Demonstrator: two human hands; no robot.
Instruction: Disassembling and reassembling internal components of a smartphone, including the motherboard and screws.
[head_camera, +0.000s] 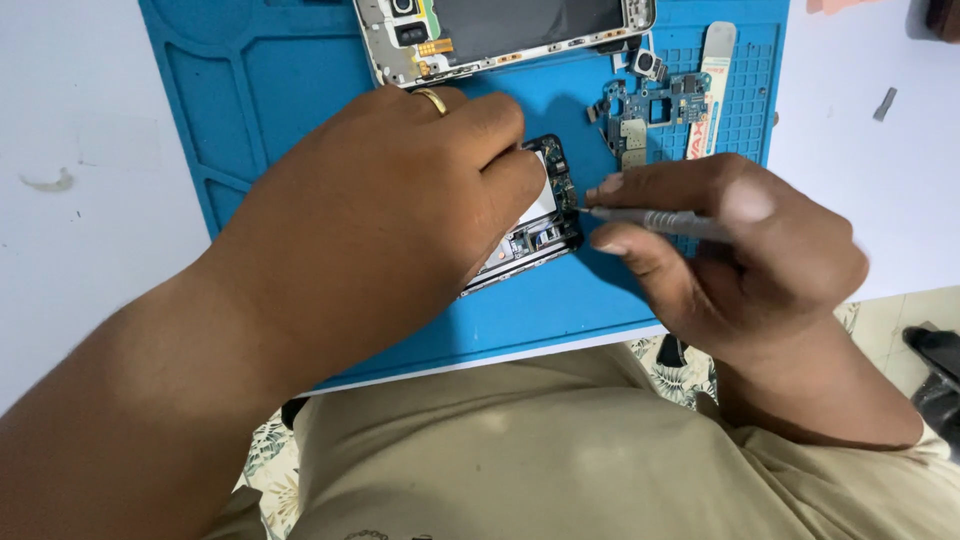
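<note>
White counter (70, 130) w/ a blue silicone work mat (300, 70) on top, raised ribs and small grid pockets at the mat's top right. Counter has a faint smudge on the left. Past the counter's near edge, bottom right, there's pale tiled floor (890, 320) and something dark lying on it, can't tell what. Floral fabric peeks out under the person's khaki shirt.

Labels etc: a long narrow white strip (712, 85) w/ red print on it lies upright along the mat's right side, over the grid pockets. Small grey scrap (884, 104) sits on the bare counter further right, well apart from the mat.

Hands: left hand (400, 210), gold ring on one finger, is closed down on a small phone frame piece (545, 215) mid-mat, fingers pressing it flat, covers most of it. Right hand (740, 250) is closed around a thin grey tool (650, 220), pen-style grip, tip touching the right edge of that piece.

Other bits: bigger phone chassis (500, 35) w/ dark panel at the mat's top edge, a green circuit board (645, 115) just right of centre, a tiny camera module (648, 64) just above it.
</note>
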